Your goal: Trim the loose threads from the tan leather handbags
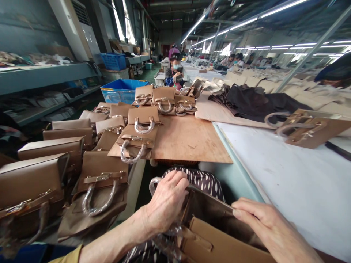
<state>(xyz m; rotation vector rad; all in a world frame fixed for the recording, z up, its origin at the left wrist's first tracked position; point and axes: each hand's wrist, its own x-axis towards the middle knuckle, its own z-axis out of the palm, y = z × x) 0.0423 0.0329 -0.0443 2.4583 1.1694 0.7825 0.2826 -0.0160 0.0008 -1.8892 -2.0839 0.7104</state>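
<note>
A tan handbag (pixel 219 241) lies tilted across my lap with its mouth open, and its dark brown lining shows. My left hand (pixel 171 193) is closed over the bag's upper left corner, beside a handle wrapped in clear plastic. Its fingertips are partly hidden behind the edge. On the far rim, further right, my right hand (pixel 260 219) pinches the bag's edge between thumb and fingers. A second wrapped handle hangs at the near side, below my left hand. Patterned dark cloth (pixel 200 180) covers my legs under the bag.
Finished-looking tan handbags (pixel 104 182) stand in rows on the left. More lie on a brown board (pixel 189 142) ahead. At right, a white tabletop (pixel 279 164) bears another handbag (pixel 309 128) and dark material (pixel 252 98). A blue crate (pixel 123 91) and a seated co-worker (pixel 174 71) are beyond.
</note>
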